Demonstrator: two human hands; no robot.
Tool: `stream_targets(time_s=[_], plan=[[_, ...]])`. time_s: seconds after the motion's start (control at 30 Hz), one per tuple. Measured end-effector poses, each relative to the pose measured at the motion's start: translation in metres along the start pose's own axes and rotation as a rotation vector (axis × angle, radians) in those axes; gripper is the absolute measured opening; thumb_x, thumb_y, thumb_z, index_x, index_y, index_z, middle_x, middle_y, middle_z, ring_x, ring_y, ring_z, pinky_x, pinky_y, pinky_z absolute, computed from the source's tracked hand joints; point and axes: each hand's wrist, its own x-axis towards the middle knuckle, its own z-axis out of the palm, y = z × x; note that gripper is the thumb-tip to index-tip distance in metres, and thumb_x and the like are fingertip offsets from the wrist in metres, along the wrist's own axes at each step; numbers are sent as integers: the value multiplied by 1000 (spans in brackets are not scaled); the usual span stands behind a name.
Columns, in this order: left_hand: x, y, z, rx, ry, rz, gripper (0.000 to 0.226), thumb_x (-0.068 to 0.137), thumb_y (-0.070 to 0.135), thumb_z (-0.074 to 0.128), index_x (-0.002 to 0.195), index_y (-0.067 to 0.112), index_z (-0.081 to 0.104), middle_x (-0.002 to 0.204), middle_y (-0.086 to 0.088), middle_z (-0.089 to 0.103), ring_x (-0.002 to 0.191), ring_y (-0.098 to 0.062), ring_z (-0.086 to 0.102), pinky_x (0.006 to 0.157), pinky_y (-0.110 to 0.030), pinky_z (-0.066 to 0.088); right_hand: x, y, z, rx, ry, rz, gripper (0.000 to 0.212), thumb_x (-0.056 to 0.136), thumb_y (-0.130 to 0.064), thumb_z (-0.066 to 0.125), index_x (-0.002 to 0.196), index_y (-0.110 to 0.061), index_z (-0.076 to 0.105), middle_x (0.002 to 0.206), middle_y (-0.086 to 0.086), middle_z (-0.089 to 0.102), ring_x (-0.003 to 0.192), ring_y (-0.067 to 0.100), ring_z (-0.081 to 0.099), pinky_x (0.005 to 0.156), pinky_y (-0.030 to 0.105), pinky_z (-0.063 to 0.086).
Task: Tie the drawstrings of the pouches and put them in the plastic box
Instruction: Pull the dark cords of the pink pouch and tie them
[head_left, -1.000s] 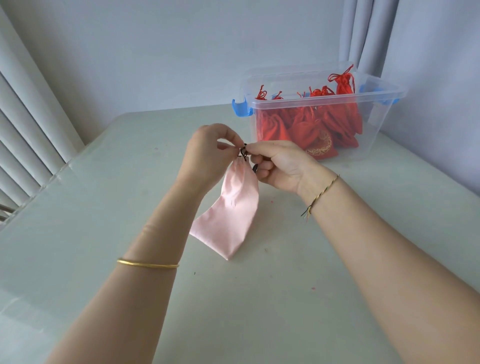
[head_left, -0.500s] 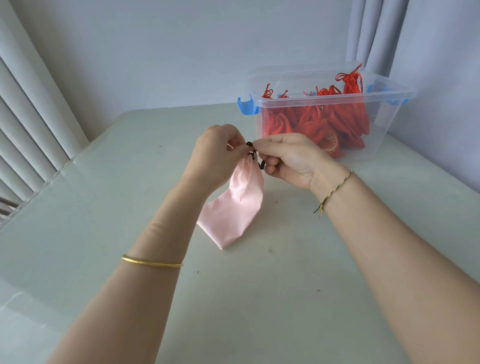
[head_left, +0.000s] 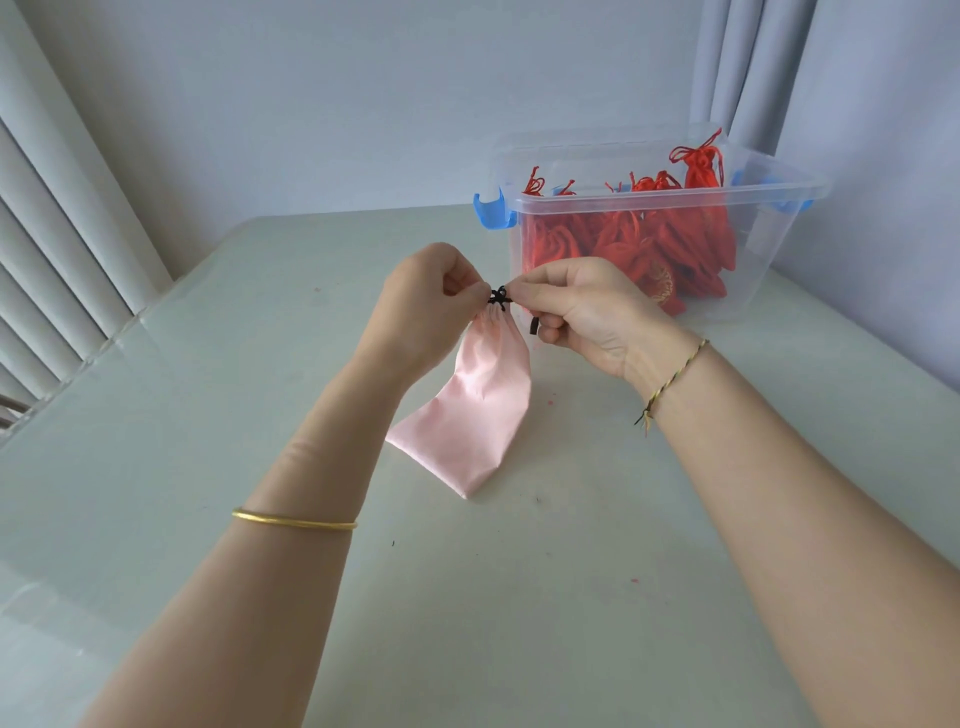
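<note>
Pale, glossy counter (head_left: 519, 597) fills the lower view, and two bare forearms reach across it from the near edge. A gold bangle (head_left: 293, 521) circles the left forearm, and a thin cord bracelet (head_left: 670, 382) sits on the right wrist. Between the arms a pink satin pouch (head_left: 472, 410) hangs slanting down toward the person; whether its lower corner touches the counter cannot be told. Its mouth is gathered tight under a black drawstring (head_left: 497, 299) that forms a small knot. The left hand (head_left: 421, 306) pinches the drawstring on one side with curled fingers, the right hand (head_left: 582, 312) pinches it on the other, and a short black end pokes out below the right fingers. Just behind the right hand stands a clear plastic box (head_left: 753, 249) with blue latches (head_left: 491, 210), open on top and holding many red pouches (head_left: 623, 239). Vertical blinds (head_left: 47, 249) stand at the left, a grey curtain (head_left: 748, 67) hangs behind the box, and a plain wall (head_left: 363, 104) closes the back.
</note>
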Motion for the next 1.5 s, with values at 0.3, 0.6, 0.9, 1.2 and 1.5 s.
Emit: stream_targets(time_s=[0.3,0.6,0.9,1.2,1.5], plan=[[0,1,2,-52,-9,-8,17,85,7,56,73,17,49,83,-4,65,71,-13,58,64,-22,46,-4,-1,6,-226,45,-144,12,80,-8,68,70,-14,64,60,-4,56,50,9,42,48,20,34],[-1,4,-3,-315,-66,-162,17,87,3,52,102,11,51,93,-5,68,81,-15,65,67,-23,46,0,7,12,-13,61,-143,18,86,-4,60,71,-14,61,61,0,53,41,0,43,50,20,35],[-3,6,-1,-314,-12,-102,26,81,0,64,102,10,53,75,0,64,70,-15,58,59,-18,47,0,9,16,-30,91,-241,20,87,-3,58,70,-13,62,68,4,61,62,11,55,66,25,46],[-2,5,2,-325,64,-85,20,86,3,59,99,13,49,77,-5,62,66,-15,60,65,-24,53,1,5,11,-229,110,-362,24,79,-3,66,78,-23,55,63,5,44,55,9,42,53,15,35],[-2,3,-1,-328,93,-105,19,85,3,60,98,10,47,77,-5,63,63,-15,61,67,-26,56,-4,0,16,-540,187,-517,7,79,-12,68,84,-12,73,63,-20,51,63,2,48,60,8,35]])
